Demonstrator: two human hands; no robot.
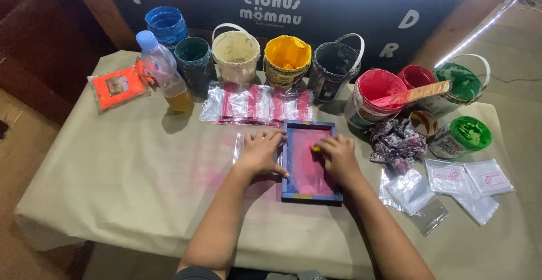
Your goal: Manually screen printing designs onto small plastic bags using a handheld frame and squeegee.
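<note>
- On the paper-covered table point(113, 189), one small blue-framed printing screen point(309, 161) with a pink mesh lies flat at the middle, just in front of the person.
- Left hand point(261, 153): open, fingers spread flat, pressing on the screen's left edge and on a clear bag beneath it; it grips nothing.
- Right hand point(339, 157): curled over the pink mesh, closed on a small yellow thing point(317, 149) of which only the tip shows.
- Behind the screen, a row of clear bags with red prints point(257, 104); the count cannot be told.
- Nine paint tubs along the back: one blue point(166, 25), one dark green point(193, 54), one cream point(235, 51), one yellow point(287, 57), one black point(334, 62), two pink-red point(377, 91) point(416, 75), two bright green point(464, 82) point(466, 136).
- One wooden stick point(418, 93), smeared pink, rests across the larger pink-red tub.
- One plastic bottle point(164, 71) holds yellow liquid in its lower part.
- One orange packet point(117, 86) lies at the left.
- One stained rag point(398, 141) sits right of the screen.
- Several clear bags point(451, 184) lie at the right.
</note>
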